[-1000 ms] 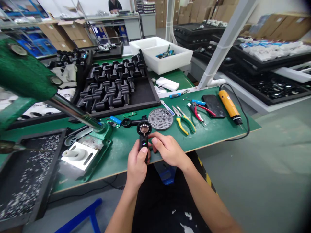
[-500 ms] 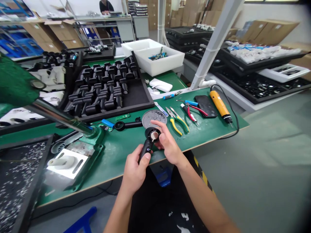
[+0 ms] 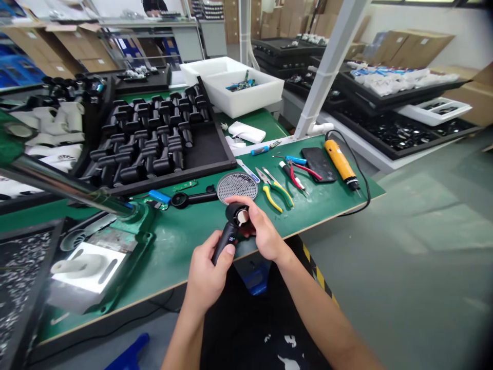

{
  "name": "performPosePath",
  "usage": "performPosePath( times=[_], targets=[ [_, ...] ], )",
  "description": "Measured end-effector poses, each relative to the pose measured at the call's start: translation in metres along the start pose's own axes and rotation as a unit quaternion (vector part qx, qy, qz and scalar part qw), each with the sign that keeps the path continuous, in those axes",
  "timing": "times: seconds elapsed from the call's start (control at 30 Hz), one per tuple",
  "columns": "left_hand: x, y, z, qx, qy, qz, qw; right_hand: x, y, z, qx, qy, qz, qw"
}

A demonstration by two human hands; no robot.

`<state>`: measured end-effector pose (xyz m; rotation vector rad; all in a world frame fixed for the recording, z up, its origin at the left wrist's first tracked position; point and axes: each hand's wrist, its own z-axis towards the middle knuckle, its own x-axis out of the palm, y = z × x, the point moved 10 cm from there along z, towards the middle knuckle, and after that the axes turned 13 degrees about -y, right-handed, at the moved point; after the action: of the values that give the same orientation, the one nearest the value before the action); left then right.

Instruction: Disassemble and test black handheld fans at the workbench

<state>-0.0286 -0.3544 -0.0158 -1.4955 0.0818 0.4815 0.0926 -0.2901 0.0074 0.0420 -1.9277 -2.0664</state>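
Observation:
A black handheld fan [image 3: 236, 218] is tilted over the front edge of the green bench, its round head up and a small lit display on the handle. My left hand [image 3: 210, 264] is closed around the handle, thumb just below the display. Around the head curls my right hand [image 3: 265, 231], fingers over its top and side; a shiny round part shows in the head's opening. Just behind lies a round perforated metal dish [image 3: 237, 187]. Beside it are yellow-green pliers [image 3: 274, 191] and a black fan part [image 3: 195, 197].
A black tray [image 3: 202, 149] of several black fan bodies stands at the back left. A green press [image 3: 131, 216] takes up the left side. Red-handled cutters [image 3: 298, 172], a black phone-like slab [image 3: 318, 165] and a yellow electric screwdriver [image 3: 341, 163] lie to the right. A white foam box [image 3: 242, 100] sits behind.
My right hand has closed in on the fan's head, its raised index finger now bent over the top. The fan has turned slightly. The whole view has shifted a little.

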Motion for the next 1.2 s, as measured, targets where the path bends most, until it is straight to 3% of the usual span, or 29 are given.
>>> performPosePath(
  times=[0.2,1.2],
  targets=[
    [-0.0003,0.0001,-0.0001,-0.004,0.001,0.0,1.0,-0.0021,0.003,0.0016,-0.02,-0.012,-0.02,1.0],
    [-0.001,-0.0077,0.0011,-0.006,-0.019,0.007,1.0,-0.0034,-0.0052,0.0012,0.011,-0.024,-0.046,0.999]
  ],
)
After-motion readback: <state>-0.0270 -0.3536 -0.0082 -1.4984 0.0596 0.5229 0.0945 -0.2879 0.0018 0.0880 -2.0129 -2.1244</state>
